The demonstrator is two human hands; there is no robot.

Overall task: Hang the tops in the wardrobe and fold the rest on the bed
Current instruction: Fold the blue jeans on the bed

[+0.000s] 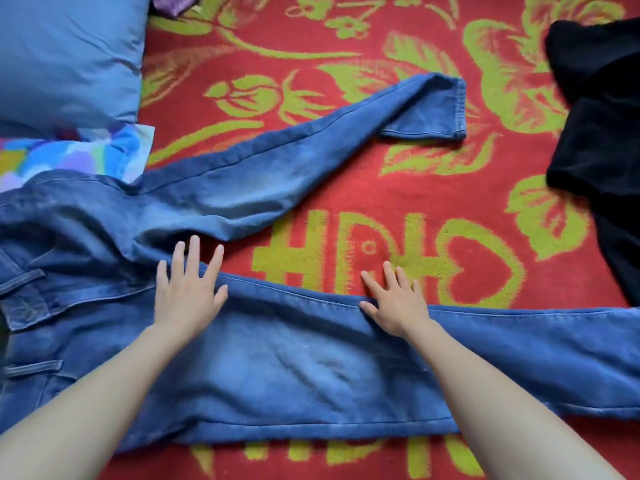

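Note:
A pair of blue jeans [284,368] lies spread on the bed, waistband at the left. One leg runs to the right under my arms; the other angles up toward the far right, its cuff folded back. My left hand [188,289] rests flat with straight fingers on the near leg close to the crotch. My right hand [394,299] presses flat on the upper seam of the same leg, fingertips reaching onto the blanket. Neither hand holds anything.
A red blanket with green flower patterns [346,188] covers the bed. A blue pillow [69,53] and a multicoloured cloth [69,157] lie at the far left. A black garment [602,126] sits at the right edge. Some purple fabric [173,1] shows at the top.

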